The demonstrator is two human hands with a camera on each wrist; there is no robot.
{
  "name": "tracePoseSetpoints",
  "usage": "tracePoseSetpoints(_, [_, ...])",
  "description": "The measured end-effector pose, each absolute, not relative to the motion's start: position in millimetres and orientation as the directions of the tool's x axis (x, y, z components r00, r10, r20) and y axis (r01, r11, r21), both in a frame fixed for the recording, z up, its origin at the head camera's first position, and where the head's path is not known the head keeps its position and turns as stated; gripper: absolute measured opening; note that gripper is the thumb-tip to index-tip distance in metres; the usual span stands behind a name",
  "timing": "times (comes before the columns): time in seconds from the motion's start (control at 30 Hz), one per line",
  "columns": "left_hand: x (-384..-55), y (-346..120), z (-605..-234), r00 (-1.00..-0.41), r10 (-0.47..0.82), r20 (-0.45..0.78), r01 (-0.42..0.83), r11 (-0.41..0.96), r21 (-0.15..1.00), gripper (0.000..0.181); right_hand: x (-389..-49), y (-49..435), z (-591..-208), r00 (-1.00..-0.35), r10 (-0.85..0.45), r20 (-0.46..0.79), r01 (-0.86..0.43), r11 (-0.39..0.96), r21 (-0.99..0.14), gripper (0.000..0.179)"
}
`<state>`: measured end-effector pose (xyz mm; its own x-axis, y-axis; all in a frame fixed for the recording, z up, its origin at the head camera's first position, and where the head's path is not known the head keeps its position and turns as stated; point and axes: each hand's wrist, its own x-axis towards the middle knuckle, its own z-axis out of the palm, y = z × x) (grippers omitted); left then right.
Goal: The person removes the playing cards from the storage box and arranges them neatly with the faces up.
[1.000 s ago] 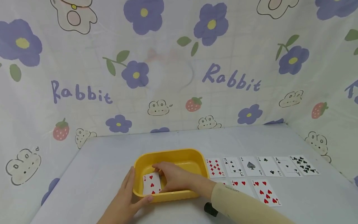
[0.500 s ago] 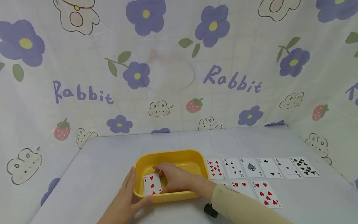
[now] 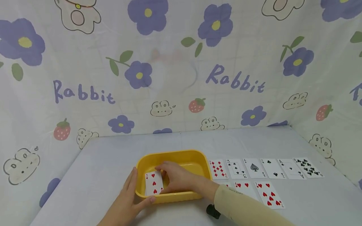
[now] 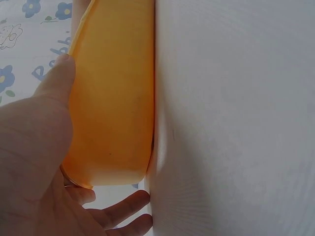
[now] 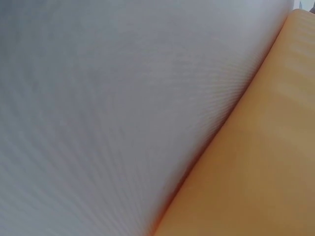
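Observation:
My left hand (image 3: 128, 196) rests round the near left corner of a yellow plastic tray (image 3: 173, 198). In the left wrist view its thumb lies against the tray's wall (image 4: 110, 98), and the other fingers stretch past the tray's end. Reaching into the tray, my right hand (image 3: 179, 179) holds a playing card, the three of hearts (image 3: 154, 183), by its right side, with thumb at the near corner and fingers at the far one. The card is face up in the tray's left half. The right wrist view has only the tray's outer wall (image 5: 261, 167) and table, no fingers.
Right of the tray lie face-up cards in two rows. The back row runs from the nine of diamonds (image 3: 217, 169) to a many-pip club card (image 3: 308, 167). The seven of hearts (image 3: 269, 195) ends the front row, partly covered by my sleeve. A small black object (image 3: 213, 211) lies nearer.
The three of hearts has shifted slightly away from me within the tray, with my right fingers at it. My left hand stays at the corner.

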<state>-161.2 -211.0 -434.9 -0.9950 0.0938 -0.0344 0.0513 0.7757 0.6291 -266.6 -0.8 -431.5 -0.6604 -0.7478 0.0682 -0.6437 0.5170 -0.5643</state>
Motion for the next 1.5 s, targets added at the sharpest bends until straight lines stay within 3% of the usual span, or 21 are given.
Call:
tracePoseSetpoints(0.5, [-160.9,-212.9,-436.0,-0.994,0.109,-0.010,0.078,0.771,0.632,0.121,-266.1,0.0,-429.4,-0.664,-0.741,0.101,-0.609,0.458,-0.647,0.077])
tracePoseSetpoints(0.9, [-161.4,-213.5,-436.9,-0.993,0.118,-0.001,0.092,0.780,0.619,0.120,-264.2,0.7,-426.9,-0.655,-0.747,0.108,-0.621,0.452,-0.640,0.075])
tracePoseSetpoints(1.17, [-161.9,-213.6,-441.3,-0.993,0.119,0.018,0.105,0.780,0.617,0.121,-258.4,14.7,-410.0,-0.691,-0.700,0.180,-0.675,0.536,-0.506,0.081])
tracePoseSetpoints(1.37, [-161.2,-213.2,-439.7,-0.995,0.103,-0.002,0.079,0.779,0.622,0.123,-251.9,57.3,-375.5,-0.641,-0.668,0.378,-0.767,0.571,-0.291,0.078])
tracePoseSetpoints(1.43, [-161.4,-213.0,-438.5,-0.995,0.097,-0.009,0.070,0.776,0.626,0.124,-248.0,75.9,-365.4,-0.636,-0.648,0.420,-0.770,0.572,-0.282,0.078])
tracePoseSetpoints(1.5, [-161.8,-213.8,-438.0,-0.995,0.095,-0.008,0.069,0.779,0.624,0.125,-241.7,95.5,-355.4,-0.654,-0.634,0.412,-0.756,0.554,-0.347,0.080])
